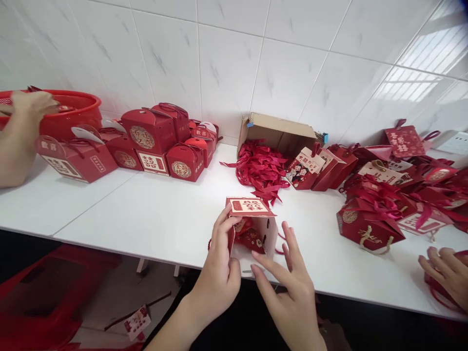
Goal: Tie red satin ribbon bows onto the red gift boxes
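Observation:
A red and white paper gift box [252, 207] lies at the table's front edge, its open side toward me and a printed panel on top. Red wrapped contents [252, 240] show inside; their kind is hard to make out. My left hand [220, 265] grips the box's left wall, fingers outside and thumb near the opening. With fingers apart, my right hand [292, 285] hovers by the lower right of the opening, fingertips close to the white inner flap; whether they touch it I cannot tell. Dark red cord loops [281, 243] stick out on the box's right.
Closed red gift boxes [149, 134] are stacked at left beside a red basket [73, 117], where another person's hand [34, 105] reaches. A cardboard box [281, 129] spills red ribbons [261, 168]. More boxes [369, 217] crowd the right, near another person's hand [444, 270].

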`<action>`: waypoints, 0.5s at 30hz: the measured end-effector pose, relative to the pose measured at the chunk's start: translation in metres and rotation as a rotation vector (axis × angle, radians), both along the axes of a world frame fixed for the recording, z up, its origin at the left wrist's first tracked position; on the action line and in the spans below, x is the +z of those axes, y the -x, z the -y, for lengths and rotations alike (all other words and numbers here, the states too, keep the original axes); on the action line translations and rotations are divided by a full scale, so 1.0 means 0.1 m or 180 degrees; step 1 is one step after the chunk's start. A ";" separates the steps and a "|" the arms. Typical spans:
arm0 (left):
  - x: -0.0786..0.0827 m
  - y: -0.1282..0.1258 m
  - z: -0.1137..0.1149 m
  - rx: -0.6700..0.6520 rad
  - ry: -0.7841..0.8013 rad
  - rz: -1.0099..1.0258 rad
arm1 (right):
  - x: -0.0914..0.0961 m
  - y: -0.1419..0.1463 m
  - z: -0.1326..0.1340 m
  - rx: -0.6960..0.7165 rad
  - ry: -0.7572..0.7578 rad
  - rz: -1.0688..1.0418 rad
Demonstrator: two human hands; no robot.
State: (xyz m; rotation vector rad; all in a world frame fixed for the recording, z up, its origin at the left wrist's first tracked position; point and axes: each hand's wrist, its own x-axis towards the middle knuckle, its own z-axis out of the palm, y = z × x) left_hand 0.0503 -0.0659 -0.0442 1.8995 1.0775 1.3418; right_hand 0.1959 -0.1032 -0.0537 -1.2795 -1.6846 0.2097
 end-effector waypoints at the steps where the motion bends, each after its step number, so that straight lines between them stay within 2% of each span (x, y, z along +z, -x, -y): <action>1: 0.00 -0.01 0.01 0.0016 0.0005 -0.0016 | 0.00 0.01 -0.01 -0.0072 0.0114 0.0110; 4: 0.01 -0.02 0.04 0.0019 -0.0032 -0.0119 | 0.00 0.04 -0.10 -0.0194 0.0520 0.0356; 7: 0.02 -0.05 0.07 0.0003 -0.0059 -0.0227 | 0.04 0.06 -0.25 -0.0192 0.0646 0.0439; 12: 0.04 -0.13 0.10 0.0066 -0.0126 -0.0249 | 0.12 0.08 -0.50 0.0002 0.0224 0.0599; 15: 0.07 -0.12 -0.01 0.0240 -0.0210 -0.0109 | 0.18 0.07 -0.57 -0.0070 -0.0291 0.0313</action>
